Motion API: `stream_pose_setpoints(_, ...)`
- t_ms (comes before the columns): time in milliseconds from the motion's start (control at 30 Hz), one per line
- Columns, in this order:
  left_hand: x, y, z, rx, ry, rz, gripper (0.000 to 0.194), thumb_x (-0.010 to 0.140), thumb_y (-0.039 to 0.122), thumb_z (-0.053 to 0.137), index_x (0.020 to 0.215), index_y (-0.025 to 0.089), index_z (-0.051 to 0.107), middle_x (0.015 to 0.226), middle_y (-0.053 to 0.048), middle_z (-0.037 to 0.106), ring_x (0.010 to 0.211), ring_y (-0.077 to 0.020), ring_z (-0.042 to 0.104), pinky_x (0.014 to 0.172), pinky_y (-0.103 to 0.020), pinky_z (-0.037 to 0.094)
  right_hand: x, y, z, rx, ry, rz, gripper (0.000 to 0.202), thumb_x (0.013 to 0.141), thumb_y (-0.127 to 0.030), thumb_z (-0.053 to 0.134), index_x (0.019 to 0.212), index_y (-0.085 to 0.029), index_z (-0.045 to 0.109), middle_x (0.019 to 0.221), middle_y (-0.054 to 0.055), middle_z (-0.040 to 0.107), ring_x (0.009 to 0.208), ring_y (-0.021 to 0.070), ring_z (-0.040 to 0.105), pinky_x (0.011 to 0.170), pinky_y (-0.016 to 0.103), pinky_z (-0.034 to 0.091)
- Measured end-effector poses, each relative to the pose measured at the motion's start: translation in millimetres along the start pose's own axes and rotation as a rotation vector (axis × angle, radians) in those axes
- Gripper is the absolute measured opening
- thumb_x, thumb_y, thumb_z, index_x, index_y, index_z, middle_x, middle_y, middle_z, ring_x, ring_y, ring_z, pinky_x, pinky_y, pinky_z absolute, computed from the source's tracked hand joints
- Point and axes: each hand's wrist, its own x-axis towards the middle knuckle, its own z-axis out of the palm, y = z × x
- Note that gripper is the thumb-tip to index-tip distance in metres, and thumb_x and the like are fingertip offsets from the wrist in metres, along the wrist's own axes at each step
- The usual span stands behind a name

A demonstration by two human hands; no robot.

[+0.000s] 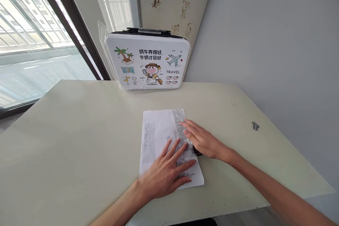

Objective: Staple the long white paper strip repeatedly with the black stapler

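Resting palm-down and spread wide, your left hand [168, 169] lies across the lower part of the paper [160, 127], its fingers fanned over printed lines; it is released, grasping nothing. Your right hand [202, 141] lies over the paper's right edge, fingers extended and pointing left, their tips on or just above a strip of dense grey print that runs down that edge; no closed grip is observed. A small black object [196, 151] shows partly beneath your right hand, beside the edge of the paper; most of it is hidden, so its kind, and whether your palm bears on it, cannot be determined. The paper lies flat on the pale tabletop [79, 141], near its front edge and between your two forearms. A faint grey patch is noted on the paper's left side. Behind it, well apart, a white case [148, 61] stands upright near the rear of the tabletop, its front printed with a cartoon figure, palm trees, an aeroplane and the word TRAVEL, a black handle [153, 31] on top. A small grey fitting [255, 126] sits to the right, well apart from your right hand.
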Motion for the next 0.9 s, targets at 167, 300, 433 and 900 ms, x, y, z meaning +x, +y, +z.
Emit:
stream_pose_setpoints(167, 1.3, 1.1, -0.4, 0.000, -0.011, -0.006, 0.054, 0.105, 0.048, 0.058, 0.157, 0.035, 0.048, 0.176, -0.005, 0.014, 0.160, -0.0392, 0.015, 0.128, -0.065, 0.021, 2.4, -2.1, 11.6, -0.136, 0.030, -0.009, 0.060, 0.110, -0.057, 0.022, 0.162, -0.032, 0.038, 0.174, 0.000, 0.026, 0.162, 0.0279, 0.017, 0.130, 0.054, 0.024)
stream_pose_setpoints(300, 2.2, 1.5, -0.9, 0.000, 0.010, 0.005, 0.062, 0.105, 0.046, 0.058, 0.163, 0.036, 0.036, 0.176, -0.004, 0.014, 0.160, -0.0381, 0.012, 0.129, -0.064, 0.022, 7.1, -1.2, 31.8, -0.321, 0.161, -0.076, 0.055, 0.110, -0.048, 0.030, 0.159, -0.029, 0.045, 0.174, 0.004, 0.027, 0.161, 0.0354, 0.016, 0.129, 0.061, 0.019)
stream_pose_setpoints(433, 3.4, 1.4, -0.7, 0.003, 0.008, 0.010, 0.064, 0.106, 0.044, 0.057, 0.164, 0.037, 0.032, 0.175, -0.004, 0.015, 0.160, -0.0376, 0.013, 0.128, -0.064, 0.022, 11.7, -2.5, 37.6, -0.380, 0.215, -0.098, 0.052, 0.109, -0.044, 0.034, 0.158, -0.030, 0.046, 0.172, 0.004, 0.031, 0.161, 0.0375, 0.016, 0.128, 0.064, 0.019)
stream_pose_setpoints(900, -47.5, -19.9, -31.8, 0.147, -0.011, -0.078, 0.060, 0.109, 0.045, 0.050, 0.165, 0.035, 0.030, 0.174, -0.002, 0.019, 0.160, -0.0346, 0.017, 0.127, -0.060, 0.029, -71.3, 60.4, -6.0, -0.089, 0.203, -0.258, 0.035, 0.105, -0.053, 0.050, 0.132, -0.034, 0.063, 0.126, 0.006, 0.073, 0.120, 0.0313, 0.066, 0.101, 0.050, 0.055)
